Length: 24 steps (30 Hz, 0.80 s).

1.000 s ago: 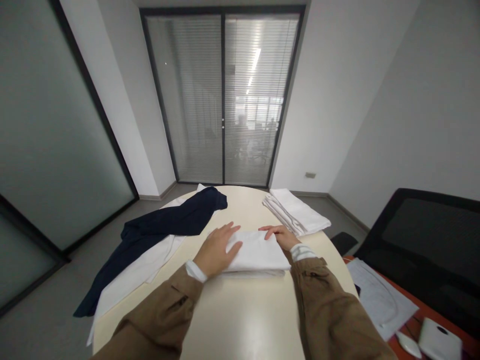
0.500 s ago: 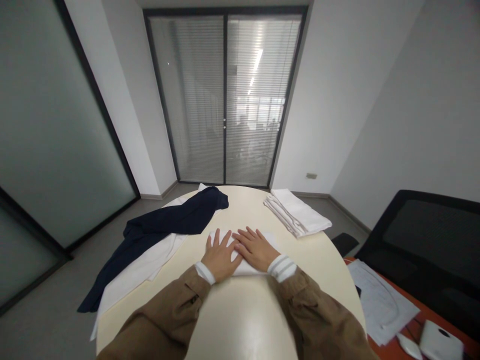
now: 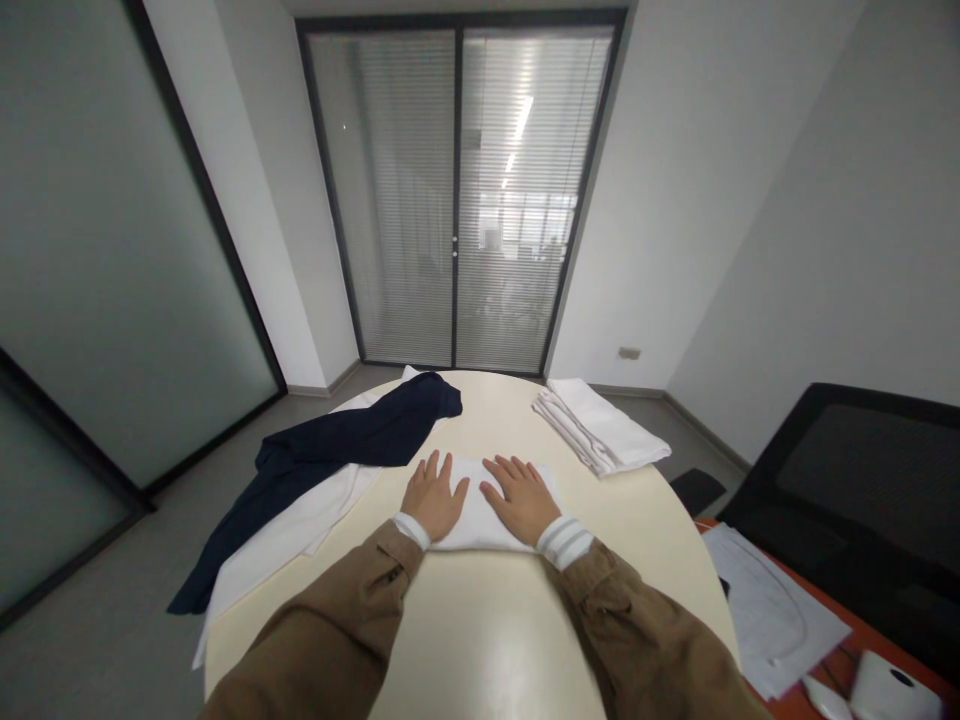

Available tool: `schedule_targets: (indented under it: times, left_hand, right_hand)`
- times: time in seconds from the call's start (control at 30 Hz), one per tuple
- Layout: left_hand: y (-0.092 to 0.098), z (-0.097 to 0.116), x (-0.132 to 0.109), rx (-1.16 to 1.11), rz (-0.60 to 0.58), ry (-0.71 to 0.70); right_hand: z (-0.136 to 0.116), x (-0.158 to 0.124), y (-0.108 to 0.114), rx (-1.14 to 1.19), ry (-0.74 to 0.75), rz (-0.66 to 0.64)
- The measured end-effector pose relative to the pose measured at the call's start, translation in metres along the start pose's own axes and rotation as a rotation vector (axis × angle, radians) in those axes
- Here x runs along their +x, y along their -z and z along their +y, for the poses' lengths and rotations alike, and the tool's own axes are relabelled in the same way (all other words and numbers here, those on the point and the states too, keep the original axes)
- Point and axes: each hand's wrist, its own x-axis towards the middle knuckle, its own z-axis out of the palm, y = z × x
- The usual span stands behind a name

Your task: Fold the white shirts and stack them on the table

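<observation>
Left hand (image 3: 433, 497) and right hand (image 3: 520, 500) lie spread, pressing a folded white cloth (image 3: 480, 532) on the worktop (image 3: 480, 425); apparently a smoothing step; a further fold seems called for.

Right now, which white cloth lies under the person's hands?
The folded white cloth under the left hand and right hand; the white stack farther right on the table is untouched.

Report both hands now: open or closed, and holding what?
Left hand: open, fingers spread, resting flat on the folded white cloth, not gripping.
Right hand: open, flat on the same cloth, not gripping.
</observation>
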Motion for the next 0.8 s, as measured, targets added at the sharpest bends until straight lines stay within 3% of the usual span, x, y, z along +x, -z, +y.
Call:
schedule_targets:
  times: [0.1, 0.3, 0.47, 0.57, 0.8]
  left_hand:
    - [0.007, 0.000, 0.006, 0.067, 0.117, 0.019]
    - [0.025, 0.013, 0.006, -0.052, 0.205, 0.154]
    - [0.033, 0.021, 0.001, 0.134, 0.137, 0.317]
    - [0.034, 0.018, 0.001, 0.145, 0.117, 0.338]
    - [0.026, 0.003, 0.004, -0.309, 0.015, 0.240]
  right_hand:
    - [0.002, 0.001, 0.001, 0.012, -0.007, 0.017]
    - [0.011, 0.002, 0.006, 0.039, -0.031, 0.030]
    - [0.017, 0.003, 0.008, 0.024, -0.097, 0.098]
    - [0.018, 0.003, 0.007, 0.018, -0.138, 0.116]
    - [0.026, 0.005, 0.003, 0.021, -0.264, 0.204]
